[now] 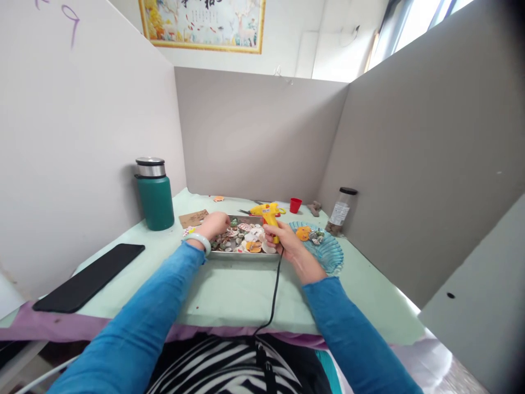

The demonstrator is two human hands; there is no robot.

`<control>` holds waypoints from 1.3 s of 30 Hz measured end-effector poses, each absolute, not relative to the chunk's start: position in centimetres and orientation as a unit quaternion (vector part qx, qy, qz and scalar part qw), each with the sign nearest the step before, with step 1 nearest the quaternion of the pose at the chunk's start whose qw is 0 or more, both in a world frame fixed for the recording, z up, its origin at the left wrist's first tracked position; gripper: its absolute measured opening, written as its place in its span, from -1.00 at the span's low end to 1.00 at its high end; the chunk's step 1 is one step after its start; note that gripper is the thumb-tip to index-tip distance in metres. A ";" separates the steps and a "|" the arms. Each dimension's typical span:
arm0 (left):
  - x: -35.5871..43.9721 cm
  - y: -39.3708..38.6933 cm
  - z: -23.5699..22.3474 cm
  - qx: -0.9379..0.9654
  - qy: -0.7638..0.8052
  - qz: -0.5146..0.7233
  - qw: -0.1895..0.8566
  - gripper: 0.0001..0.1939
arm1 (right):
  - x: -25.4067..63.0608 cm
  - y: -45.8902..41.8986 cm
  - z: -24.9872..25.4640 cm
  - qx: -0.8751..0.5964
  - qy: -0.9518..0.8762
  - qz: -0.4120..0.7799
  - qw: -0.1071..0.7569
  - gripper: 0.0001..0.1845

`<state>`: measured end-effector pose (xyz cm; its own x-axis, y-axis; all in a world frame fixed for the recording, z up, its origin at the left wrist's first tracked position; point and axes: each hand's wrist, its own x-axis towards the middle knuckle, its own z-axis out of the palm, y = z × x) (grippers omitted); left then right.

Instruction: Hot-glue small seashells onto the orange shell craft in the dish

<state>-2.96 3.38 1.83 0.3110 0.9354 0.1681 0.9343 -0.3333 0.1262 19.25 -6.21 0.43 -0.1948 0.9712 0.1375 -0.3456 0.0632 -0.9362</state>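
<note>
My right hand [285,241] is wrapped round the handle of a yellow hot glue gun [268,212], whose nozzle points left above a metal tray [241,256]. A black cord runs from its handle down to the table's front edge. Over the tray's left end, my left hand [216,224] has its fingers curled inward; whatever is in them is hidden. Shells, buttons and other small decorative pieces [252,236] fill the tray. Right of my right hand lies a blue scalloped plate [331,254], with an orange piece [303,233] and a small cluster of bits on it.
A green bottle [156,200] and a black mat [92,276] are on the left. Behind the tray are cardboard [193,219], pliers [245,212] and a red cup [295,205]. A black-lidded jar [341,212] stands at the right. Grey partitions [262,131] enclose the table.
</note>
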 end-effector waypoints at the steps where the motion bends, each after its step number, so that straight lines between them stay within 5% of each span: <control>1: -2.6 3.6 1.9 0.813 0.576 0.091 -0.002 -0.75 | 19.2 -6.2 0.4 -0.323 -0.487 0.602 0.544 -0.58; 13: -1.9 4.7 1.1 0.836 0.547 0.046 0.001 -0.74 | 19.1 -6.2 0.1 -0.325 -0.515 0.591 0.529 -0.59; 23: -1.1 2.7 3.6 0.885 0.440 0.072 0.136 -0.68 | 19.2 -6.2 0.2 -0.316 -0.508 0.596 0.536 -0.58; 30: -1.1 2.6 2.9 0.854 0.518 -0.040 -0.016 -0.76 | 19.1 -6.2 0.2 -0.323 -0.512 0.592 0.532 -0.59; 39: -0.3 3.3 2.4 0.848 0.530 -0.008 -0.015 -0.77 | 18.9 -6.4 0.5 -0.333 -0.511 0.588 0.532 -0.59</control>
<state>-0.35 3.30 2.40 0.4377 0.8991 0.0019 0.8986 -0.4374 -0.0337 18.86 -6.43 0.45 -0.2129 0.9652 0.1519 -0.2855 0.0873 -0.9544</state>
